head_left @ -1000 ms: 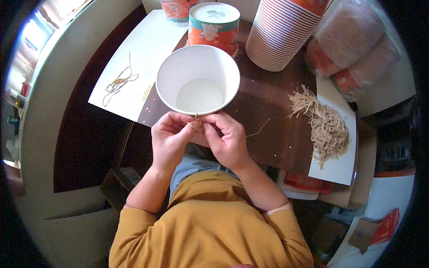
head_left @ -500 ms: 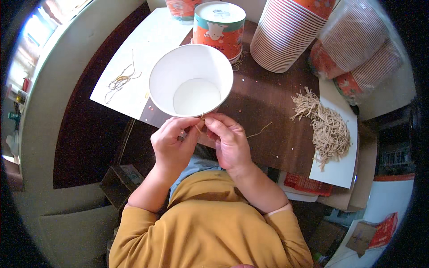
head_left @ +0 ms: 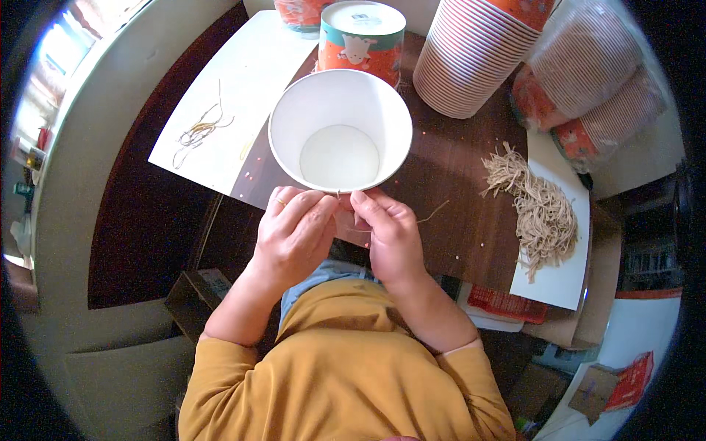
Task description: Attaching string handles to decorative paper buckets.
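A white-lined paper bucket tilts its open mouth toward me at the table's near edge. A short bit of thin tan string shows at its near rim. My left hand is closed, its bent fingertips gathered at that string just under the rim. With the thumb against the rim and the fingers behind the bucket's outer side, my right hand grips the bucket. A loose string end trails out past the right hand over the brown tabletop. The fingertips partly hide the string between the hands.
Behind stands an upside-down orange and green bucket. A tall nested stack of buckets rises to its right, beside bagged buckets. A tan string bundle lies at right, loose strings on white board at left.
The bucket has shifted right and turned slightly. My right hand has moved right, its thumb now on the rim. My left fingers have come together beneath the rim.
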Demonstrator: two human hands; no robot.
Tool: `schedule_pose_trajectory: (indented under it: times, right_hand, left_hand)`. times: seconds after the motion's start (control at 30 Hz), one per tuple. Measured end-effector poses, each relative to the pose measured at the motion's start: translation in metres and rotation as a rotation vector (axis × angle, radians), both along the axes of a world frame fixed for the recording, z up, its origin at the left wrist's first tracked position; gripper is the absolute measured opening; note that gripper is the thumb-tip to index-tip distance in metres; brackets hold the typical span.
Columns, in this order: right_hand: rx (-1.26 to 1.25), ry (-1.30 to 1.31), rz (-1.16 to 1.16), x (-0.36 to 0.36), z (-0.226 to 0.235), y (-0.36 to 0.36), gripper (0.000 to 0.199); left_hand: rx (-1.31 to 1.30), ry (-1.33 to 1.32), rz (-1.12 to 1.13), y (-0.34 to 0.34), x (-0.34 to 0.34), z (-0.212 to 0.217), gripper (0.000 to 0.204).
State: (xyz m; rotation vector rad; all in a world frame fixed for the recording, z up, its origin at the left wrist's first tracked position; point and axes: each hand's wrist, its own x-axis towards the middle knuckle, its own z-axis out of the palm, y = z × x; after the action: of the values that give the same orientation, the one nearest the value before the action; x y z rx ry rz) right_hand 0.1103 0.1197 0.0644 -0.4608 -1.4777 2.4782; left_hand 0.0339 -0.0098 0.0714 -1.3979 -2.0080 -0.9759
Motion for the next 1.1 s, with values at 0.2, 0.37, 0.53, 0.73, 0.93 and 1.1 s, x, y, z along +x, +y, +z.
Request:
schedule_pose_trajectory:
  times: [0.2, 0.37, 0.53, 0.73, 0.93, 1.1]
  right_hand:
    - [-0.358, -0.068, 0.091, -0.009, -0.03, 0.004, 0.017]
    - [-0.537, -0.077, 0.096, -0.009, -0.037, 0.011, 0.018]
    - [-0.517, -0.108, 0.164, -0.01, -0.031, 0.017, 0.021]
    - [-0.462, -0.067, 0.104, -0.012, -0.012, 0.013, 0.019]
    - [1.142, 0.233, -0.366, 0.0, -0.004, 0.016, 0.048]
    - [1.612, 0.449, -0.32, -0.009, 0.003, 0.019, 0.035]
  left_hand:
    - [0.015, 0.041, -0.038, 0.001, -0.002, -0.006, 0.023]
    - [0.141, 0.019, 0.001, -0.002, -0.001, -0.006, 0.019]
    - [0.108, -0.388, -0.002, -0.007, 0.003, 0.001, 0.011]
    - [0.117, -0.898, -0.074, -0.009, 0.0, -0.005, 0.003]
    - [0.272, -0.984, -0.201, -0.001, -0.003, -0.009, 0.004]
    - [0.191, -0.63, -0.211, 0.002, -0.006, 0.0, 0.008]
